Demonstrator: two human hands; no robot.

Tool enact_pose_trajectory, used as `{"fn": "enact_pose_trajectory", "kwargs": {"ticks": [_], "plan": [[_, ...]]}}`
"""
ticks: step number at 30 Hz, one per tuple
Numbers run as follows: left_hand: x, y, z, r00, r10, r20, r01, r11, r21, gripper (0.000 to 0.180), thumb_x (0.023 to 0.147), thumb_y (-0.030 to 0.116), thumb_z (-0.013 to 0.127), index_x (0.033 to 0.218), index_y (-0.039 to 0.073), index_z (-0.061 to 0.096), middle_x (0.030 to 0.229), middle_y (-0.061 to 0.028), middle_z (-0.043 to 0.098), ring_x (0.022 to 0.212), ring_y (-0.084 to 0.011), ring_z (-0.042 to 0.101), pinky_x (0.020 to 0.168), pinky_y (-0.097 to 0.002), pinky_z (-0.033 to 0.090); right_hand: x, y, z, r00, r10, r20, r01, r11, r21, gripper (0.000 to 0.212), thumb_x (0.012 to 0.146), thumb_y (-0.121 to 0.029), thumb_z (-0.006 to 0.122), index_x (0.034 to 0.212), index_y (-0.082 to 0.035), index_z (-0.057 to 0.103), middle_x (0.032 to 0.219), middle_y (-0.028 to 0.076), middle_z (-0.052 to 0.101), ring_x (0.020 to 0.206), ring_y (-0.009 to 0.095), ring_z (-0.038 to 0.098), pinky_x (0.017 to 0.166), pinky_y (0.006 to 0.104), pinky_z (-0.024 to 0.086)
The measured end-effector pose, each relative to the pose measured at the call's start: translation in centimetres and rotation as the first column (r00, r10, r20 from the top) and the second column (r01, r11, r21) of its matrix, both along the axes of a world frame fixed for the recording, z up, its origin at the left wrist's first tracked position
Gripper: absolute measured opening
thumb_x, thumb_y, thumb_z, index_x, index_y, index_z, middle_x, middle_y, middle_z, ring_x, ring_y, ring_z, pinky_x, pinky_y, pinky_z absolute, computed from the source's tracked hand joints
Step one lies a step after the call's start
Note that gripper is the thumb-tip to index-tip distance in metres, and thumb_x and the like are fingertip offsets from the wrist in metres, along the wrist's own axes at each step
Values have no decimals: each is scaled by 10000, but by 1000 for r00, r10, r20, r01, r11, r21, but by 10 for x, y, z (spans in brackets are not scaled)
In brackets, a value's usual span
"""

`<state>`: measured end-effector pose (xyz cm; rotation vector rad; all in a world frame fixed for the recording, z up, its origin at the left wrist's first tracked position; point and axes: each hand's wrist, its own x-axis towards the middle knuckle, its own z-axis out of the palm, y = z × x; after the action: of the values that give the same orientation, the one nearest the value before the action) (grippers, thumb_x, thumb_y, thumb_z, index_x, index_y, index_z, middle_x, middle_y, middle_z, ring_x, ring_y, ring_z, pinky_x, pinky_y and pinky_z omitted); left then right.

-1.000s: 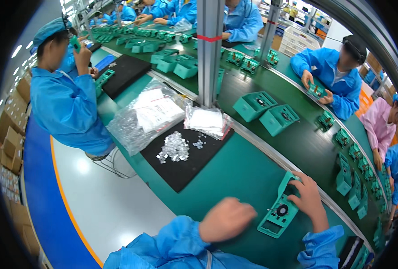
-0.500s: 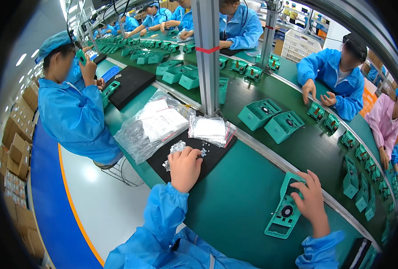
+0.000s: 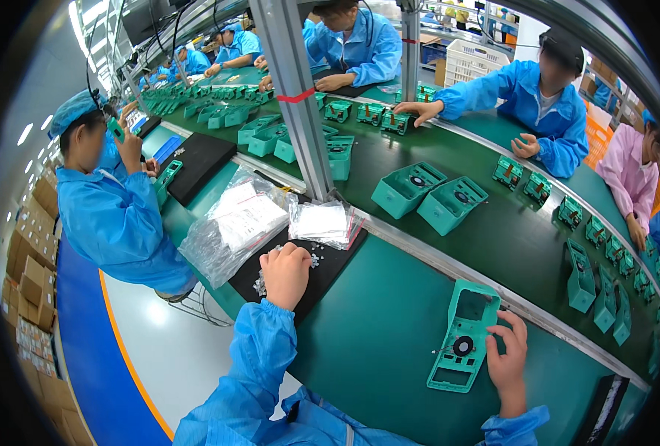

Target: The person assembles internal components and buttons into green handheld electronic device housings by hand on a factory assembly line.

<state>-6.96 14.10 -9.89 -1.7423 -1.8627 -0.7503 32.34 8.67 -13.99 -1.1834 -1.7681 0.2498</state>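
Note:
On the black mat [image 3: 328, 286], my left hand [image 3: 286, 276] is over a pile of small clear pieces [image 3: 260, 284], fingers bent down and close together. Its fingertips are hidden, so what they pinch cannot be made out. My right hand [image 3: 507, 355] is beside a green plastic housing [image 3: 443, 369], fingers curved and apart near its right edge; touching or not is unclear. The housing lies on the green bench with its inside up. It has a rectangular opening at the far end, a round black speaker [image 3: 463, 346] and a second opening at the near end.
Plastic bags [image 3: 250, 215] of white packets lie beyond the mat, by a metal post [image 3: 293, 97]. Past a metal rail [image 3: 419, 250], a dark green conveyor carries green housings [image 3: 453, 204] and small green assemblies [image 3: 508, 172]. Co-workers [image 3: 114, 201] stand left and sit across.
My right hand has drawn back from over the housing to its right side, uncovering it. My left hand stays at the pile. The co-worker opposite has reached across to the small assemblies.

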Motion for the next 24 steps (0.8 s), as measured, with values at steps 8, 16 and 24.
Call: {"fn": "enact_pose_trajectory", "kwargs": {"ticks": [8,16,24], "plan": [[47,-25,38,940,-301,163,285,952,117,101,693,23,653,705,66,563,736,-49,583,709,-270,556,653,-368,373,8,47,-4,973,21,-228,11,990,139,207,746,-1,614,952,0,600,1149,159,541,1071,296,533,913,353,415],[198,-88,-13,664,-720,200,744,663,-82,233,587,23,733,766,136,634,836,-11,560,769,-223,480,703,-338,363,-13,73,0,870,102,-482,-204,965,-165,182,836,-55,579,1015,-38,610,991,34,592,934,123,559,793,271,448],[224,-69,-38,641,-768,5,764,636,-108,195,613,51,716,772,121,626,842,14,578,774,-198,493,717,-343,372,-39,64,-16,851,0,-525,21,999,36,92,783,-49,583,868,-26,608,911,94,592,859,295,564,771,367,449]]}}
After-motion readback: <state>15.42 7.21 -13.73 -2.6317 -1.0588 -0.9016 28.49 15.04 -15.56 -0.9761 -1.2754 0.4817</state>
